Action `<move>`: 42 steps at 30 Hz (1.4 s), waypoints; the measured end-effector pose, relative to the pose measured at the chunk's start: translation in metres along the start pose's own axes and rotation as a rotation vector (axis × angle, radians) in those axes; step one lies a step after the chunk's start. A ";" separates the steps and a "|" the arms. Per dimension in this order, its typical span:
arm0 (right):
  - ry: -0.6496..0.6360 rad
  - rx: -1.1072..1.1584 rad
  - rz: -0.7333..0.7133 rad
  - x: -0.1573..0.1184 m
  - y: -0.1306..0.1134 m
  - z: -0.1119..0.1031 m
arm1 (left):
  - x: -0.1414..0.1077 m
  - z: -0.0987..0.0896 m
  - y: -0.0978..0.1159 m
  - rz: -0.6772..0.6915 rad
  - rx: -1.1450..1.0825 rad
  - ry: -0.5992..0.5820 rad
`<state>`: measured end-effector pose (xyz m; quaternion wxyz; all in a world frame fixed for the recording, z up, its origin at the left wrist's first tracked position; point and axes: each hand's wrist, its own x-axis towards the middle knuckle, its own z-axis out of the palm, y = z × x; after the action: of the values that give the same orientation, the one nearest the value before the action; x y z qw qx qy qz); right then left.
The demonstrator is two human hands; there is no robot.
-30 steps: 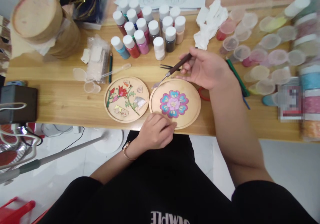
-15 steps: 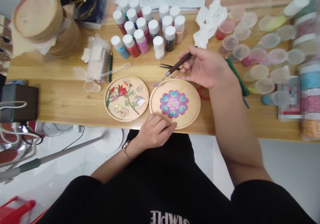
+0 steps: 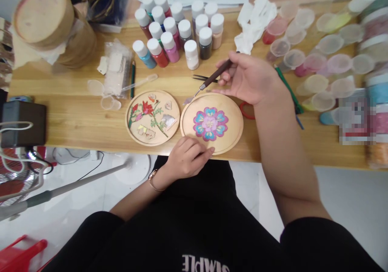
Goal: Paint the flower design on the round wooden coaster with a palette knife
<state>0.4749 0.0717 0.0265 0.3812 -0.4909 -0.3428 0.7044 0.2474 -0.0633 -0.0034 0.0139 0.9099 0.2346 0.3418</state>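
My right hand [image 3: 250, 78] is closed round the dark handle of a palette knife [image 3: 214, 76], which slants down to the left. Its tip, with a purplish smear, is at the far left rim of a round wooden plate [image 3: 233, 134]. This plate bears a painted flower [image 3: 210, 124] in blue, pink and purple. On its near rim rests my left hand [image 3: 188, 157], fingers curled and gripping the edge. Just left lies a second wooden plate [image 3: 136, 136], with red flowers, green stems and shell-like pieces. Black tweezers [image 3: 201, 78] lie beyond the knife, partly hidden.
Several white-capped paint bottles [image 3: 191, 54] stand at the back, beside crumpled tissue [image 3: 253, 19]. Plastic cups [image 3: 312, 62] crowd the right side. A stack of round wooden pieces [image 3: 45, 21] is at far left, above a black box [image 3: 23, 123]. A pipette [image 3: 141, 82] and a pencil [image 3: 132, 79] lie left.
Both hands, the knife and the plates keep nearly the same places. The view has shifted slightly.
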 end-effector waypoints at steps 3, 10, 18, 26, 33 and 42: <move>-0.012 0.042 0.001 0.000 0.001 0.001 | -0.001 0.000 0.000 -0.009 -0.009 -0.001; 0.067 0.129 0.035 -0.006 -0.004 0.011 | -0.001 0.001 0.000 -0.007 0.002 0.003; 0.081 0.142 0.016 -0.007 -0.005 0.014 | -0.003 0.002 0.000 -0.003 -0.005 0.015; 0.124 0.057 -0.128 -0.001 -0.002 0.013 | -0.001 0.002 0.000 -0.012 0.004 0.028; 0.212 -0.009 -0.290 0.002 0.001 0.012 | -0.003 0.002 0.000 -0.017 0.016 0.014; 0.314 -0.050 -0.364 -0.001 -0.001 0.021 | -0.002 0.003 0.000 -0.015 0.017 0.017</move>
<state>0.4557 0.0685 0.0333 0.5382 -0.5339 -0.3796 0.5303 0.2477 -0.0638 -0.0066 0.0066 0.9053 0.2444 0.3473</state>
